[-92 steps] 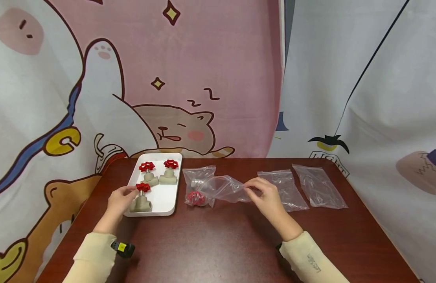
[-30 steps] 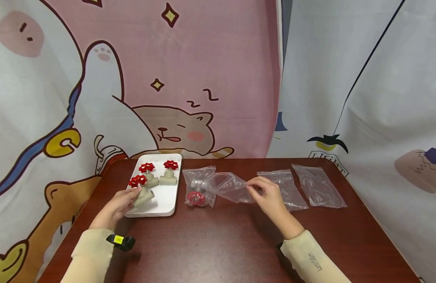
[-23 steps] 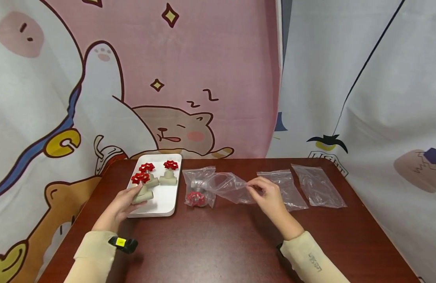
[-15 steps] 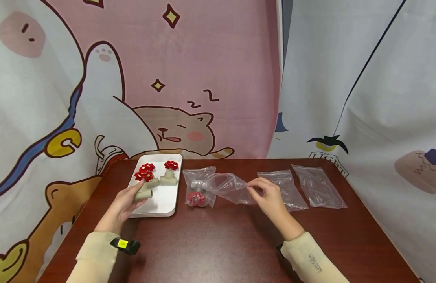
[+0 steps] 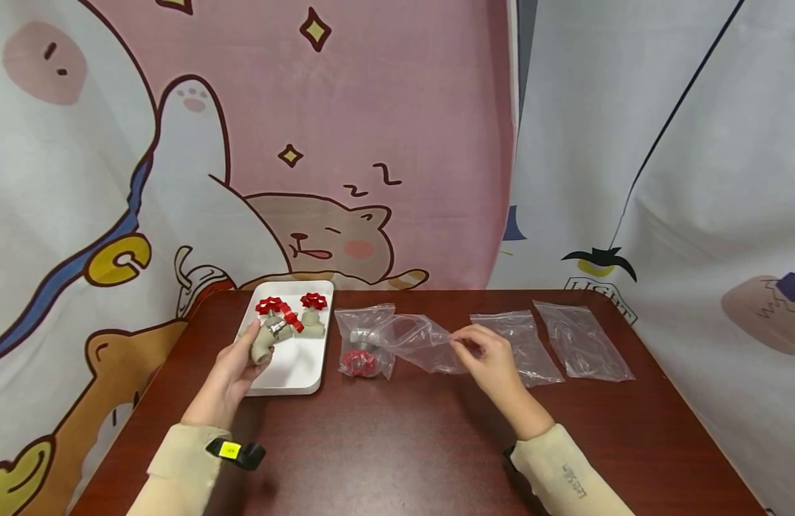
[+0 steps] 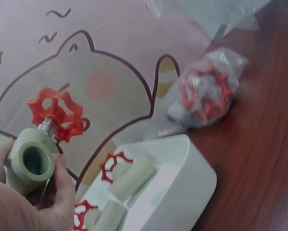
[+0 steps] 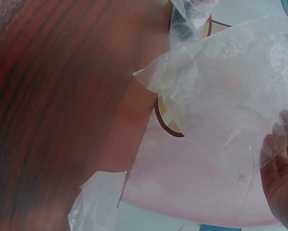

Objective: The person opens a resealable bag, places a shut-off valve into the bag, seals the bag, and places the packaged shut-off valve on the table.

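My left hand [image 5: 234,367] grips a beige valve [image 5: 266,342] by its body over the white tray [image 5: 287,371]. The valve's red handwheel [image 6: 56,113] tilts away to the right, and an open pipe end faces the left wrist camera. Two more valves [image 5: 314,319] with red handwheels stand in the tray behind it; one is partly covered by the held valve. My right hand [image 5: 490,358] pinches the edge of a clear plastic bag [image 5: 413,344], which hangs loosely out to the left. In the right wrist view the bag [image 7: 230,91] spreads wide from the fingers.
A bagged valve [image 5: 360,358] with a red handwheel lies between tray and right hand, partly overlapped by the held bag. Two flat clear bags, one nearer [image 5: 522,347] and one farther right [image 5: 584,340], lie on the brown table [image 5: 397,444]. A cartoon-printed cloth [image 5: 403,143] hangs behind.
My left hand has taken hold of the front valve, raised it and turned it so the handwheel swings from upright toward the right. The right hand stays nearly still with the bag.
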Motion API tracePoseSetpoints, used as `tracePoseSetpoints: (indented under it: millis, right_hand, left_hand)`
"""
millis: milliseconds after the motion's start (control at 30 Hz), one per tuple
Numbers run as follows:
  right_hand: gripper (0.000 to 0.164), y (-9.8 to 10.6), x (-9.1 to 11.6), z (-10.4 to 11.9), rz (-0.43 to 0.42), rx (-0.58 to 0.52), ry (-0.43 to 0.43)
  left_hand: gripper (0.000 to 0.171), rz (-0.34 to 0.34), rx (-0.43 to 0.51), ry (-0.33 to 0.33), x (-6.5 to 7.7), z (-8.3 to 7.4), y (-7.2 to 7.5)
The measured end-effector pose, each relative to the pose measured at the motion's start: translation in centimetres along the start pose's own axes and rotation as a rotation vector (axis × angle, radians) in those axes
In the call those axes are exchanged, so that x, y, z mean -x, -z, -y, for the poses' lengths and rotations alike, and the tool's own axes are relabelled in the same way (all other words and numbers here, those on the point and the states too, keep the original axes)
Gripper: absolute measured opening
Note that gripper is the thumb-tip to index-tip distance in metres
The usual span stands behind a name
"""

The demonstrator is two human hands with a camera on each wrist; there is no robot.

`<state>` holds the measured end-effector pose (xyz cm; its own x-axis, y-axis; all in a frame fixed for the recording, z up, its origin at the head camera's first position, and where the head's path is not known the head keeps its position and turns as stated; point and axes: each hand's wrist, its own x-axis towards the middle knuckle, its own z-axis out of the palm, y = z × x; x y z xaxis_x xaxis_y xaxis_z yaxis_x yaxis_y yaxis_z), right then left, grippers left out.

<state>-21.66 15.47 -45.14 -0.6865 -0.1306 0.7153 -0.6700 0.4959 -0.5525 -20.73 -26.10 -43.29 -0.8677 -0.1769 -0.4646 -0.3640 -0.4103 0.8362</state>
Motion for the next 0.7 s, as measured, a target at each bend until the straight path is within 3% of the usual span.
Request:
tracePoseSetpoints:
  millis: [167, 300, 400, 533, 700]
  right_hand:
    - [0.015, -0.1, -0.1, -0.1, -0.005, -0.008, 0.015]
    - [0.015, -0.2, -0.1, 0.0, -0.003, -0.004, 0.001]
    - [0.014, -0.3, 0.0, 0.0, 0.002, -0.004, -0.014]
    - [0.014, -0.4, 0.0, -0.1, -0.003, -0.003, -0.022]
    - [0.014, -0.2, 0.0, -0.2, 0.0, 0.012, -0.029]
  left_hand:
    - [0.032, 0.149, 0.065, 0.036, 0.4, -0.2, -0.5]
    - [0.042, 0.245, -0.003, 0.026, 0.8, -0.2, -0.8]
    - [0.047, 0.286, -0.065, 0.009, 1.2, -0.2, -1.1]
    - [0.042, 0.33, -0.095, -0.025, 1.5, 0.0, -1.6]
    - [0.052, 0.387, -0.177, -0.083, 1.6, 0.5, -2.2]
